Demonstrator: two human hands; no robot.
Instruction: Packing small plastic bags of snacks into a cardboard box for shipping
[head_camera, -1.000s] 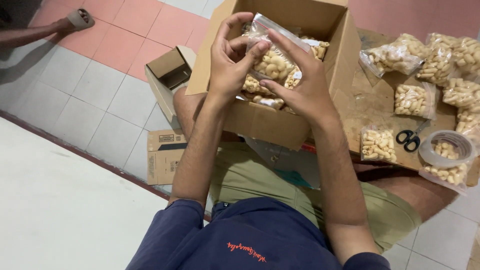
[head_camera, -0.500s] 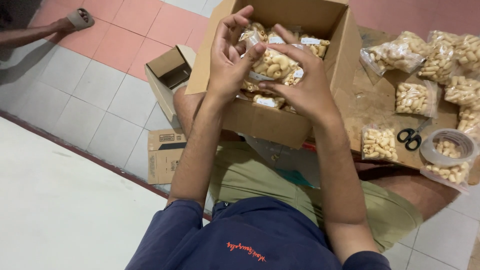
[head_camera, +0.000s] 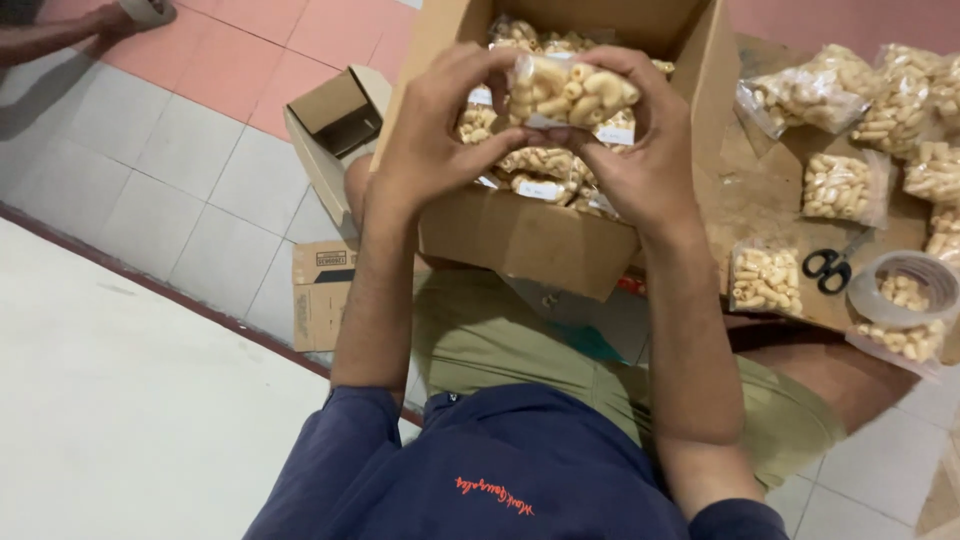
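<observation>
Head view: both hands' fingers pinch a clear packet of pale, curled snack pieces.

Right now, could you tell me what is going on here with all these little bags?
A seated person holds a small clear bag of pale snack pieces in both hands, the left hand and right hand, just above an open cardboard box that already holds several such bags. More filled bags lie on flattened cardboard to the person's right, beside black scissors and a roll of tape. A smaller open box sits on the tiled floor.
</observation>
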